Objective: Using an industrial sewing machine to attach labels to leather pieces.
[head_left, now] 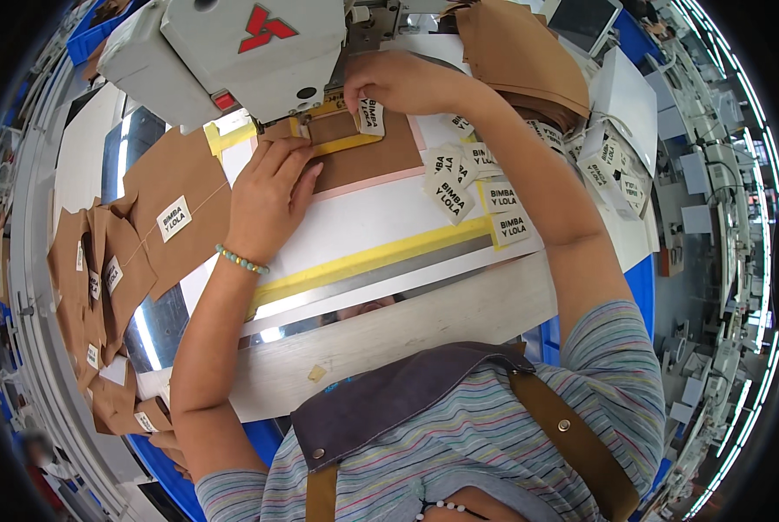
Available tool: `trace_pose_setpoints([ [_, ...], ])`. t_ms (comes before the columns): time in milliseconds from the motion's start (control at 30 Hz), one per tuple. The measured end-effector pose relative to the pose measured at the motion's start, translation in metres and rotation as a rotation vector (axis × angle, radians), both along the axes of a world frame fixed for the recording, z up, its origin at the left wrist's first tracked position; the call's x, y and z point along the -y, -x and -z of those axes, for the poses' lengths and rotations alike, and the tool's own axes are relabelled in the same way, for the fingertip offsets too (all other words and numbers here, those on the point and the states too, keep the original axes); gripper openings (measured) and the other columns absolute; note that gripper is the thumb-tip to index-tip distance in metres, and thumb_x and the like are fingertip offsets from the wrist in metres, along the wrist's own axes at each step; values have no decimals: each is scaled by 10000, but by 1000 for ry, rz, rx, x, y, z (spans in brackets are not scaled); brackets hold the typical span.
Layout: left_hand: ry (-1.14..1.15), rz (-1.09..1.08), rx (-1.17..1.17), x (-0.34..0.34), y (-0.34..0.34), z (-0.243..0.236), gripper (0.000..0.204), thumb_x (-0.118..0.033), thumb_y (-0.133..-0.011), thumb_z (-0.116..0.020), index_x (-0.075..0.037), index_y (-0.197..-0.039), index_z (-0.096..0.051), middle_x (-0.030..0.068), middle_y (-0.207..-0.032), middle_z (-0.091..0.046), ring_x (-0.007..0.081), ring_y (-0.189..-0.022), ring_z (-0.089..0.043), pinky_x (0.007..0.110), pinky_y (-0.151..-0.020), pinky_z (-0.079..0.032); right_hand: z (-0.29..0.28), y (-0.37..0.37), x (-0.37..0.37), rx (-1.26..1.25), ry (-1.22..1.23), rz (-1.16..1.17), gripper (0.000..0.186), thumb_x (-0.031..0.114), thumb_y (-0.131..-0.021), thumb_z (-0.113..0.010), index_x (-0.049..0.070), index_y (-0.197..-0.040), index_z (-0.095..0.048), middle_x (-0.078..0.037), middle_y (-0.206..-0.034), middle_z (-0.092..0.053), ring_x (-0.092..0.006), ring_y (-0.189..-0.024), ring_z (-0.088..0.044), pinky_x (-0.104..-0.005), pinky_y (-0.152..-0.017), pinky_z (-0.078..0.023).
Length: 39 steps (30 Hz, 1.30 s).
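Right hand (398,83) pinches a small white label (371,117) onto the brown fabric piece (367,152) under the sewing machine (233,52). Left hand (267,196) presses flat, fingers together. Label looks light, limp (grip by edges).

Machine head (233,52) blocks the top left; loose labels (468,187) crowd the right; bare white table (381,226) lies open between the forearms
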State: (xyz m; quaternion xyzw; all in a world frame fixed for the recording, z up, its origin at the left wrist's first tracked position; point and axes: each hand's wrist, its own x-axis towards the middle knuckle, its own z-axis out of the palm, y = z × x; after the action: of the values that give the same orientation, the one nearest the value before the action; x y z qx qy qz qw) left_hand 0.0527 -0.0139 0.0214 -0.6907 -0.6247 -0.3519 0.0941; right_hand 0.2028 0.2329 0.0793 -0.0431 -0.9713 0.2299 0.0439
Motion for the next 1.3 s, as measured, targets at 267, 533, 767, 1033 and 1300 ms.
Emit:
trace_pose_setpoints([
  [267, 5, 17, -7, 0, 3, 2, 219, -48, -921, -785, -27, -1137, -753, 86, -1190, -735, 325, -1044, -707, 417, -874, -597, 13, -9, 28, -292, -62, 79, 232, 59, -989, -629, 97, -1106, -826, -107, -1182, -769, -321, -1136, -688, -417, -996, -545],
  [533, 38, 12, 2, -1, 2, 4, 219, -47, -922, -783, -26, -1139, -764, 87, -1192, -749, 318, -1058, -702, 418, -894, -595, 50, -34, 54, -232, -482, 73, 371, 144, -982, -704, 39, -1336, -731, -140, -1469, -670, -308, -1302, -645, -417, -1073, -544],
  [767, 31, 16, 0, 0, 4, 3, 230, -51, -918, -789, -19, -1145, -772, 89, -1197, -762, 315, -1079, -701, 413, -916, -593, 67, -37, 34, -237, -434, -81, 465, 14, -1016, -575, 60, -1471, -664, -65, -1624, -569, -278, -1471, -550, -400, -1208, -488],
  [1033, 34, 18, -22, -2, 4, 2, 261, -67, -915, -795, -12, -1169, -764, 96, -1208, -760, 320, -1122, -691, 420, -962, -583, 64, -26, 31, -121, -221, -49, 539, -36, -974, -559, 103, -1485, -661, -56, -1586, -604, -301, -1395, -599, -422, -1198, -485],
  [1300, 29, -18, 5, -1, 9, 5, 297, -94, -927, -792, -8, -1207, -743, 111, -1236, -757, 334, -1163, -685, 433, -992, -574, 68, -12, 34, -317, -218, -81, 546, -97, -935, -499, 67, -1410, -713, -59, -1536, -644, -300, -1415, -586, -432, -1221, -453],
])
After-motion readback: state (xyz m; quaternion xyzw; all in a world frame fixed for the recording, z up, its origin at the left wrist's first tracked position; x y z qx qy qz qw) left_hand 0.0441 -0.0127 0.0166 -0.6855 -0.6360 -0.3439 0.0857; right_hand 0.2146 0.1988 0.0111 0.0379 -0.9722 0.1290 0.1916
